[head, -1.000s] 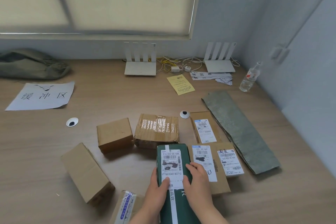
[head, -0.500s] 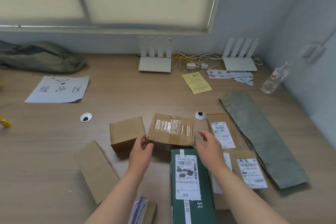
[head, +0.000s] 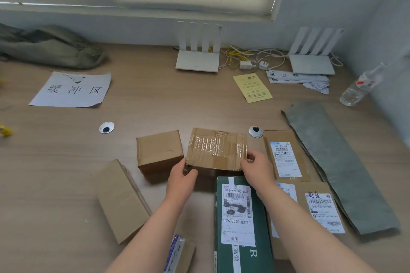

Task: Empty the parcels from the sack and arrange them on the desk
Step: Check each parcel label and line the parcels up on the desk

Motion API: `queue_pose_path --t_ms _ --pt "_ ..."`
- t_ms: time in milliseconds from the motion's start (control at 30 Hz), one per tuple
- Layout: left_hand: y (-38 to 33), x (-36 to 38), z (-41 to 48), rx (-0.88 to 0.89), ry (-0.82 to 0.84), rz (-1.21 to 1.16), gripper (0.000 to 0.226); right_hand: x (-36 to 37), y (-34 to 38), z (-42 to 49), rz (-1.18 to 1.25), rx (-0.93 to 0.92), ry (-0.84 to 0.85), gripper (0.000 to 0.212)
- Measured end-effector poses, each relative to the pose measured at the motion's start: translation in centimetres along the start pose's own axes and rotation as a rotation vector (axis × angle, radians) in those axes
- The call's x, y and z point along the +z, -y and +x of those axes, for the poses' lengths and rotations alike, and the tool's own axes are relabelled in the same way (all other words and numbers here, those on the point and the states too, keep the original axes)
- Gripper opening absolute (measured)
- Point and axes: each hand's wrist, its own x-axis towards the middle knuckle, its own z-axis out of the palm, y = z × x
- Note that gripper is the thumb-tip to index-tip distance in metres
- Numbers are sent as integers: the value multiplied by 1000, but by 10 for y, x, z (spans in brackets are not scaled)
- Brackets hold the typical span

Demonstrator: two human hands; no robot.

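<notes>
Two forearms reach up from the bottom edge, yours, and between them lies the dark green box (head: 243,224) with its white shipping label facing up. Left of your left arm, a small parcel with blue-printed tape (head: 178,255) pokes in at the near edge, and a long plain carton (head: 121,200) lies at an angle beside it. Right of your right arm are two flat labelled parcels, the nearer one (head: 319,210) partly under your arm, the farther one (head: 286,156) beyond it.

Your left hand (head: 180,180) grips the near-left corner of the tape-wrapped cardboard box (head: 216,148); your right hand (head: 257,168) clasps its right end, thumb on top. Whether the box is lifted or resting on the desk (head: 66,184) is hard to tell. Just beside it on the left sits a small plain cardboard box (head: 159,150).

Along the right, a flattened grey-green sack (head: 337,162) stretches away. Farther back are a paper sign (head: 71,90), a yellow slip (head: 252,87), a water bottle (head: 360,86), two white routers (head: 198,60) and a rumpled green sack (head: 51,47).
</notes>
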Motion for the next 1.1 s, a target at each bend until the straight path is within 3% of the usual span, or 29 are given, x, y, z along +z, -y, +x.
queue_pose_path --t_ms 333,500,700,800,900,1100 --pt "-35 -4 -15 67 -113 -143 58 -17 17 -8 331 -22 -100 36" --pt "-65 -12 -32 120 -157 -337 17 -42 39 -25 610 -45 -72 17" --pt "-86 -34 -57 122 -132 -417 23 -65 58 -47 755 -76 76 14" --pt "-92 -46 -69 185 -117 -434 10 -70 64 -57 738 -101 115 32" --pt "-99 -58 -82 254 -94 -471 22 -78 74 -69 728 -124 150 30" --pt "-111 -73 -98 316 -90 -469 28 -91 85 -80 748 -53 342 88"
